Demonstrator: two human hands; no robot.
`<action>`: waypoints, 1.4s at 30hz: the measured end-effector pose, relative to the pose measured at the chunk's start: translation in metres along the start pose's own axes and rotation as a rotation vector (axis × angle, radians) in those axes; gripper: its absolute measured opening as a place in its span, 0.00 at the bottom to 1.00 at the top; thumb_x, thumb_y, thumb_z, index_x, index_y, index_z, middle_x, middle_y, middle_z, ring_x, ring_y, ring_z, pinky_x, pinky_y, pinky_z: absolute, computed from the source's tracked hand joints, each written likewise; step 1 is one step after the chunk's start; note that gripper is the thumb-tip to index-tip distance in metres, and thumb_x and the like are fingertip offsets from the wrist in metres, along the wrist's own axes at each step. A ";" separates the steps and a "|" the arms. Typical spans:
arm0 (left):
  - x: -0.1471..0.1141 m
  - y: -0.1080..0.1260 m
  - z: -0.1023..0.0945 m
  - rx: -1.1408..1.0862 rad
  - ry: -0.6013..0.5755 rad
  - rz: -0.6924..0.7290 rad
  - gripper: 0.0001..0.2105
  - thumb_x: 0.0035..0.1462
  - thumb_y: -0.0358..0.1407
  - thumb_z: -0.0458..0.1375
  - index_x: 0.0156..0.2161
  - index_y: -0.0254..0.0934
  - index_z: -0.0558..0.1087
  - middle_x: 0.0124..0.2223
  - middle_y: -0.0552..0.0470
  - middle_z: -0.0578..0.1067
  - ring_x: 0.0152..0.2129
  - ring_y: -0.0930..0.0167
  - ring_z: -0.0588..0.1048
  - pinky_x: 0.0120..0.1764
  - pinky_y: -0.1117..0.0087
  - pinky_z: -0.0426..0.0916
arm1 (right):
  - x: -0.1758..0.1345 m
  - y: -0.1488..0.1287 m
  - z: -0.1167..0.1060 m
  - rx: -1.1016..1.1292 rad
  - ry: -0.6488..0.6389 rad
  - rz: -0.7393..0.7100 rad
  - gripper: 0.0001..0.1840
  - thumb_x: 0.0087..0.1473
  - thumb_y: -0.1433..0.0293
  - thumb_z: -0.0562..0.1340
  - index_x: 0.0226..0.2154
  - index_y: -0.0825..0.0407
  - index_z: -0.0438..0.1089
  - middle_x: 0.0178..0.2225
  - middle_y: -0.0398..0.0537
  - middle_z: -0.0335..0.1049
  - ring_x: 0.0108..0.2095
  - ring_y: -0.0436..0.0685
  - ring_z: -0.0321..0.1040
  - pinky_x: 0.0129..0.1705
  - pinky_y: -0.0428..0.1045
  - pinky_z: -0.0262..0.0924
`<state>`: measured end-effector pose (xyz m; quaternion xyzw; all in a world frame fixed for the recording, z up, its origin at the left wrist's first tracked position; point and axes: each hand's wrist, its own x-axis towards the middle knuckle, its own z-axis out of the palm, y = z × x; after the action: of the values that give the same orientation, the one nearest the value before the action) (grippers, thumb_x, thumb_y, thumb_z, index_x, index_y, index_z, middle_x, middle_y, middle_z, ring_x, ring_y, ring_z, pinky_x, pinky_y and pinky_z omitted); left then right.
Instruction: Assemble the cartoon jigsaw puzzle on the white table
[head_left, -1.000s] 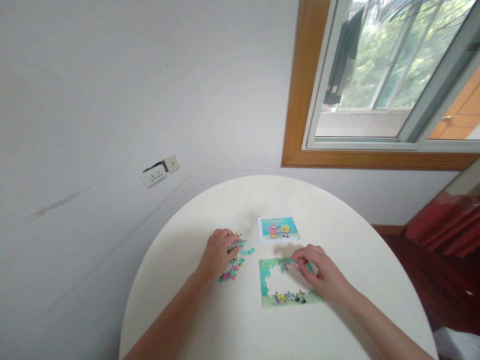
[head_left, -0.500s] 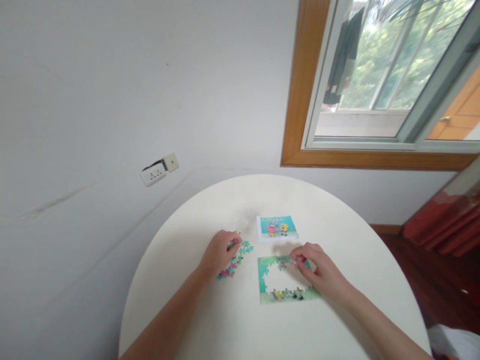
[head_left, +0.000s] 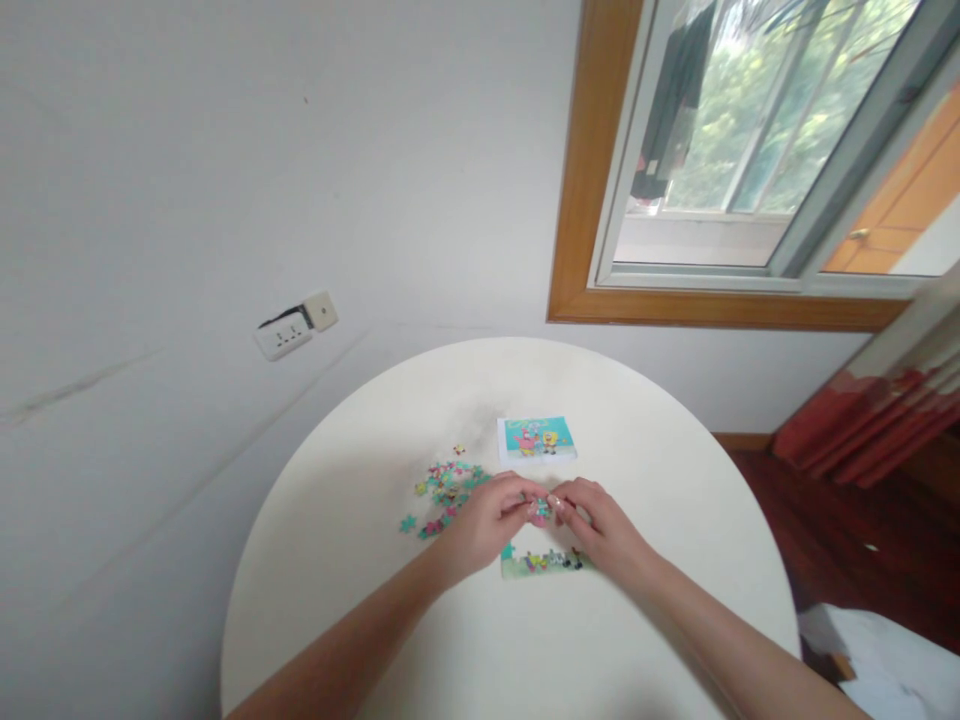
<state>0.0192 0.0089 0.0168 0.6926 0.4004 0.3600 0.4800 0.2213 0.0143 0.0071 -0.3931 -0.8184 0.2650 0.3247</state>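
Over the partly assembled jigsaw puzzle (head_left: 517,570), my two hands meet with their fingertips almost together. My left hand (head_left: 487,520) is closed in a pinch on a small pink and teal puzzle piece (head_left: 539,514). From the other side my right hand (head_left: 600,525) also pinches at the fingertips, touching the same spot; whether it has a separate piece cannot be made out. Both hands hide most of the puzzle's upper part. Loose puzzle pieces (head_left: 450,490) lie in a heap just left of my left hand.
A reference picture (head_left: 538,438) of the cartoon lies behind the puzzle on the round white table (head_left: 337,580). Behind the table stand a wall with a socket (head_left: 285,335) and a window (head_left: 750,150). White cloth (head_left: 885,650) shows at the lower right.
My left hand has moved right from the loose pieces to above the puzzle. My right hand has shifted to meet it. The view has turned slightly.
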 end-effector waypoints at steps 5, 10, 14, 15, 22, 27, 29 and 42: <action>0.007 -0.006 0.008 0.091 0.014 0.060 0.13 0.56 0.27 0.53 0.47 0.39 0.67 0.36 0.53 0.74 0.34 0.71 0.77 0.39 0.71 0.71 | 0.001 0.002 0.001 0.078 0.031 0.108 0.19 0.63 0.59 0.51 0.26 0.51 0.66 0.23 0.42 0.63 0.27 0.51 0.60 0.30 0.46 0.56; 0.014 -0.001 0.012 0.181 0.030 0.086 0.14 0.55 0.24 0.52 0.46 0.40 0.66 0.39 0.51 0.76 0.37 0.71 0.76 0.42 0.70 0.70 | 0.003 0.007 -0.001 0.069 0.033 0.113 0.16 0.59 0.62 0.55 0.24 0.52 0.63 0.23 0.42 0.62 0.27 0.51 0.59 0.31 0.46 0.55; 0.014 0.000 0.017 0.168 0.083 0.082 0.11 0.57 0.27 0.53 0.44 0.39 0.66 0.40 0.50 0.75 0.37 0.71 0.76 0.42 0.70 0.71 | 0.004 0.009 -0.005 0.037 0.028 0.109 0.14 0.57 0.64 0.56 0.23 0.52 0.64 0.23 0.42 0.64 0.28 0.51 0.61 0.32 0.46 0.55; 0.013 -0.001 0.018 0.175 0.094 0.080 0.10 0.57 0.27 0.53 0.44 0.39 0.66 0.40 0.50 0.75 0.38 0.71 0.76 0.42 0.70 0.71 | 0.004 0.009 -0.005 0.032 0.023 0.109 0.14 0.57 0.64 0.56 0.24 0.52 0.65 0.24 0.42 0.64 0.28 0.51 0.61 0.32 0.46 0.55; 0.008 -0.009 0.021 0.183 0.080 0.120 0.10 0.56 0.25 0.53 0.43 0.39 0.65 0.41 0.51 0.75 0.38 0.71 0.75 0.44 0.69 0.70 | 0.005 0.017 0.003 0.052 0.010 0.136 0.20 0.60 0.61 0.54 0.21 0.52 0.63 0.21 0.41 0.61 0.25 0.50 0.59 0.29 0.45 0.54; 0.006 -0.008 0.023 0.299 0.084 0.162 0.14 0.53 0.22 0.52 0.45 0.38 0.66 0.42 0.50 0.72 0.38 0.70 0.73 0.44 0.68 0.69 | 0.004 0.021 0.006 0.034 0.009 0.116 0.14 0.58 0.68 0.54 0.21 0.52 0.63 0.21 0.40 0.62 0.26 0.50 0.60 0.30 0.45 0.54; 0.005 -0.005 0.023 0.324 0.095 0.174 0.16 0.52 0.21 0.52 0.45 0.39 0.66 0.43 0.50 0.71 0.37 0.70 0.72 0.43 0.69 0.69 | 0.004 0.019 0.005 0.017 0.007 0.098 0.13 0.57 0.70 0.55 0.22 0.52 0.63 0.22 0.41 0.63 0.28 0.50 0.61 0.31 0.45 0.54; 0.005 -0.012 0.012 0.530 0.134 0.244 0.12 0.57 0.23 0.51 0.44 0.37 0.69 0.44 0.49 0.70 0.40 0.70 0.72 0.47 0.67 0.67 | 0.005 0.015 -0.016 -0.247 -0.099 0.042 0.17 0.61 0.66 0.54 0.25 0.52 0.72 0.24 0.43 0.70 0.32 0.53 0.62 0.39 0.48 0.52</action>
<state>0.0295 0.0111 0.0022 0.8116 0.4248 0.3428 0.2082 0.2376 0.0298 0.0085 -0.4336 -0.8513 0.1883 0.2275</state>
